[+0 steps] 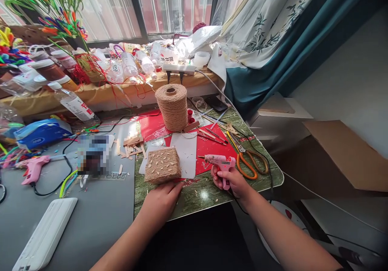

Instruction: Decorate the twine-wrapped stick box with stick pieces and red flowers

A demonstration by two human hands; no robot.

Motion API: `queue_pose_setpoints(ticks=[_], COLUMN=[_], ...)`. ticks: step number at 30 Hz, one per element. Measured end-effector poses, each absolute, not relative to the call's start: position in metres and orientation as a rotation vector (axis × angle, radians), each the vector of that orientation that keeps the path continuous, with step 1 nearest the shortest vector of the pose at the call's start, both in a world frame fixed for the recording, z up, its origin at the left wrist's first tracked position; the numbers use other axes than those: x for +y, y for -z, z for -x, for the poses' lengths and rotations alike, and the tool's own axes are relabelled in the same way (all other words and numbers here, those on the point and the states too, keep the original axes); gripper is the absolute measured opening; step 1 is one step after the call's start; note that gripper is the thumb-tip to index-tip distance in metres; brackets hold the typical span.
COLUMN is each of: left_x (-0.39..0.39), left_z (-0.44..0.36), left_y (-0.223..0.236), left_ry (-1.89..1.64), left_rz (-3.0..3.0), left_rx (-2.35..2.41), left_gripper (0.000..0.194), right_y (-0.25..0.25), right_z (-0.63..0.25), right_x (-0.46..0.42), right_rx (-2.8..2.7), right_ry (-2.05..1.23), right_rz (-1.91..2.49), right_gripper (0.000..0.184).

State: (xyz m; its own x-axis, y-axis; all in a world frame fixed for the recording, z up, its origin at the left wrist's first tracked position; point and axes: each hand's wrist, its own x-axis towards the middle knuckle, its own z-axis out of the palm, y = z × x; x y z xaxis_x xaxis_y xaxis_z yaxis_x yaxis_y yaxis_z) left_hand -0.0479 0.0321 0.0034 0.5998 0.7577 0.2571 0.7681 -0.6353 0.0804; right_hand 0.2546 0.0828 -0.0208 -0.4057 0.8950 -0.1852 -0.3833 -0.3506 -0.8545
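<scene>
Left of the right hand (pixel 236 182), gripping a glue gun (pixel 218 161), sits a twine box (pixel 162 166).

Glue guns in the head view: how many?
2. One pink glue gun is in the right hand, above the green wood-patterned tabletop; a second pink glue gun lies on the grey tabletop at far left. Clutter could hide more.

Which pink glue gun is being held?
The glue gun in the right hand, beside the orange-handled scissors; the other glue gun lies on the grey surface.
</scene>
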Motion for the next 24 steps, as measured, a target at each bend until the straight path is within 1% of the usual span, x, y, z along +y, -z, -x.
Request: queue_pose_setpoints(ticks=[6, 8, 12, 16, 20, 24], left_x=[0.045, 0.045, 0.044, 0.042, 0.041, 0.042], left_z=[0.05, 0.05, 0.05, 0.048, 0.044, 0.042], left_y=[0.001, 0.004, 0.01, 0.009, 0.009, 0.013], left_ry=[0.258, 0.272, 0.372, 0.426, 0.481, 0.454], left_rz=[2.748, 2.744, 2.751, 2.775, 2.756, 2.734], left_rx=[-1.404, -1.433, -1.578, -1.731, -1.779, -1.736], left_gripper=[0.04, 0.04, 0.028, 0.021, 0.019, 0.018], right_y=[0.019, 0.018, 0.019, 0.021, 0.02, 0.021], right_z=[-0.254, -0.254, -0.255, -0.256, -0.256, -0.256], right_x=[0.083, 0.083, 0.083, 0.083, 0.083, 0.084], right_rx=[-0.923, -0.938, -0.953, -0.949, -0.966, -0.959], right_ry=[-1.886, -1.889, -1.897, -1.897, -1.898, -1.897], right_rz=[0.795, 0.794, 0.799, 0.791, 0.795, 0.802], right_gripper=[0.017, 0.017, 0.017, 0.016, 0.015, 0.016])
